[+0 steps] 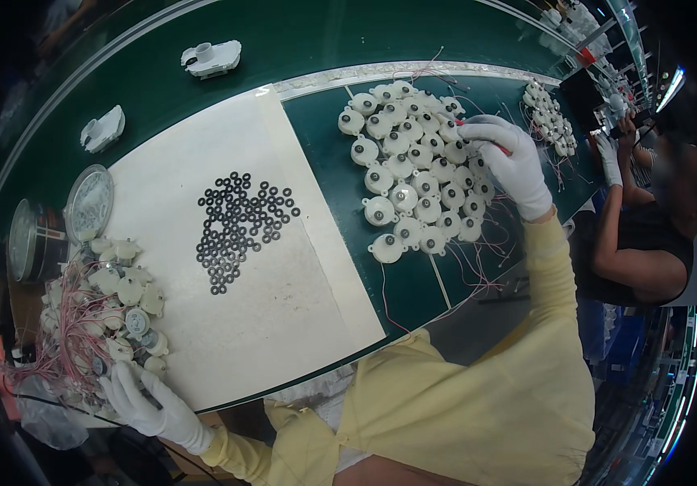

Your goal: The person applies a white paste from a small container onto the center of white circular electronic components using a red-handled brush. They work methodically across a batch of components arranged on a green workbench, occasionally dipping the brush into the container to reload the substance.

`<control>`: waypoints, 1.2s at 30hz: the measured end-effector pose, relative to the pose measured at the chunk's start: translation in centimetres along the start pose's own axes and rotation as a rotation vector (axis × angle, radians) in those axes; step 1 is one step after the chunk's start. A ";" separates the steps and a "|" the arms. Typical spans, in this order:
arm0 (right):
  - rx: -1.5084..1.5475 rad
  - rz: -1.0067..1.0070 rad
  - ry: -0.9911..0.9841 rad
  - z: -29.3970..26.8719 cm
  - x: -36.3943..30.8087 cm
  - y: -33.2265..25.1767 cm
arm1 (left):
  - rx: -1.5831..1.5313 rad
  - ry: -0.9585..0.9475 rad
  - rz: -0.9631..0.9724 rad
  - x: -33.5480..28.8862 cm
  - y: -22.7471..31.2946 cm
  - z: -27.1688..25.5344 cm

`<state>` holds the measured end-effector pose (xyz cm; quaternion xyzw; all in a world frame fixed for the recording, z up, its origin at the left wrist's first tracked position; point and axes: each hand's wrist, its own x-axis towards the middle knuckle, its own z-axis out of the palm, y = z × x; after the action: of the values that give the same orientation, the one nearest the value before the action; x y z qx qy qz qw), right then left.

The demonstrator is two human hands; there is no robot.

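Note:
My right hand (513,166), in a white glove, is closed around a thin red tool (500,148) whose kind I cannot make out. Its tip points at the far right part of a cluster of round, cream-coloured small motors (425,185); many have a dark ring or cap at the centre. At the lower left, my gloved left hand (144,407) has its fingers apart beside a heap of similar motors (125,292) with tangled pink and white wires (73,324). Between the hands, many small black rings (239,223) lie on a white sheet (283,296).
Two white plastic housings (211,59) (104,130) sit on the green surface beyond the sheet. A round clear container (32,239) and its lid (90,202) stand at the left. More motors (548,119) lie at the far right, near a co-worker (648,219). Loose wires trail over the near table edge.

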<state>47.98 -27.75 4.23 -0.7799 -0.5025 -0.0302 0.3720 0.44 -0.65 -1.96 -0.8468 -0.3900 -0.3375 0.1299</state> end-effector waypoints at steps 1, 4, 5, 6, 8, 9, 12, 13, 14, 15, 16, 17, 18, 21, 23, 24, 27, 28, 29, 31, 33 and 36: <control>-0.034 -0.042 -0.008 0.1 0.1 0.0 | -0.005 0.000 0.007 0.0 0.0 0.0; -0.074 -0.083 -0.025 0.2 0.3 0.0 | -0.012 -0.005 0.013 0.0 0.0 0.0; -0.065 -0.073 -0.031 0.2 0.2 -0.1 | -0.014 -0.007 0.012 0.1 0.0 0.0; -0.055 -0.062 -0.038 0.2 0.2 -0.3 | -0.015 -0.007 0.010 0.1 0.0 0.0; -0.040 -0.044 -0.050 0.3 0.1 -0.4 | -0.015 -0.007 0.005 0.1 0.2 0.0; -0.034 -0.035 -0.055 0.5 0.0 -0.3 | -0.020 -0.007 0.011 0.1 0.2 -0.1; -0.005 0.004 -0.045 0.5 -0.2 -0.1 | -0.033 -0.005 0.013 0.3 0.4 -0.1; 0.011 0.019 -0.035 0.5 -0.3 0.0 | -0.027 -0.003 0.007 0.3 0.3 -0.1; 0.020 0.036 -0.036 0.5 -0.4 0.1 | -0.021 -0.002 0.001 0.2 0.2 0.0; 0.028 0.053 -0.037 0.4 -0.5 0.2 | -0.022 -0.005 0.005 0.1 0.1 0.0; 0.037 0.069 -0.038 0.3 -0.6 0.2 | -0.022 -0.009 0.008 0.1 0.0 0.0; 0.049 0.066 -0.042 0.3 -0.6 0.1 | -0.022 -0.013 0.011 0.1 0.0 0.0; 0.060 0.061 -0.045 0.2 -0.6 -0.1 | -0.018 -0.014 0.010 0.0 -0.1 0.0; 0.090 0.047 -0.057 -0.2 -0.5 -0.1 | -0.008 -0.006 0.009 0.0 0.0 -0.2; 0.071 0.021 -0.029 -0.5 -0.7 -0.1 | -0.018 0.014 0.022 0.1 0.0 0.2; 0.048 -0.005 -0.001 -0.5 -0.6 -0.1 | -0.025 0.013 0.030 0.1 -0.1 0.4; 0.030 -0.015 0.010 0.0 0.1 -0.6 | -0.019 0.015 0.032 0.1 -0.1 0.1; 0.030 -0.004 0.001 0.1 0.2 -0.7 | -0.012 0.016 0.022 0.1 0.0 0.0; 0.018 -0.012 -0.014 0.2 0.3 -0.5 | -0.006 0.016 0.013 0.1 0.1 0.0; -0.005 -0.026 -0.047 0.2 0.1 0.0 | 0.003 -0.004 0.011 0.1 0.0 -0.1; 0.008 0.035 -0.072 -0.2 -0.3 0.1 | 0.008 -0.006 0.015 0.1 0.0 -0.1; 0.002 0.036 -0.070 -0.9 -0.6 -0.1 | -0.005 0.014 0.019 0.1 0.1 0.0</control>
<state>47.91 -28.78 4.66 -0.7891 -0.5011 0.0044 0.3553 0.60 -0.61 -1.89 -0.8485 -0.3801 -0.3430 0.1338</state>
